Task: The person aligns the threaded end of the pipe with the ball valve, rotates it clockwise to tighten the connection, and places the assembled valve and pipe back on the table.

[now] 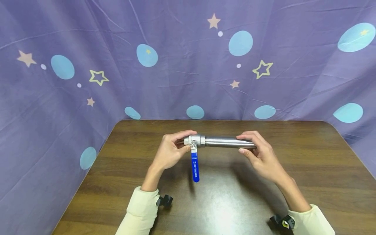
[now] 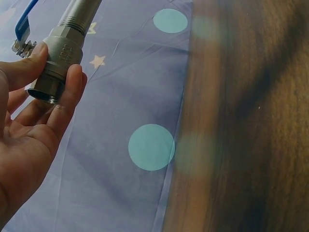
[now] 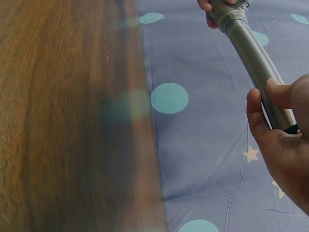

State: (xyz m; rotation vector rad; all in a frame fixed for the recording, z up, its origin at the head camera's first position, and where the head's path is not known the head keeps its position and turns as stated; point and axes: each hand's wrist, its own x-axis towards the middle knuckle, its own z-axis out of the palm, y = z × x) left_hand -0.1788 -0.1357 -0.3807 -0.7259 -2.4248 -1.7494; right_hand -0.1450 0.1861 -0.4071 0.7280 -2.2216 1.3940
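Observation:
A steel ball valve point(image 1: 198, 140) with a blue lever handle point(image 1: 195, 168) is joined to a shiny metal pipe point(image 1: 223, 142); both are held level above the table. My left hand point(image 1: 169, 151) grips the valve body, thumb on the near side and fingers on the far side. In the left wrist view the valve's open end point(image 2: 44, 93) faces out between thumb and fingers, and pipe threads show at the joint. My right hand point(image 1: 262, 156) pinches the pipe near its right end, which the palm partly hides. The blue lever points toward me.
Below lies a brown wood-grain table point(image 1: 123, 202) with a bright glare spot in the middle. A purple curtain point(image 1: 182, 81) with stars and blue ovals hangs behind and to the sides. Black wrist mounts point(image 1: 165, 200) sit at both pale sleeves point(image 1: 139, 209).

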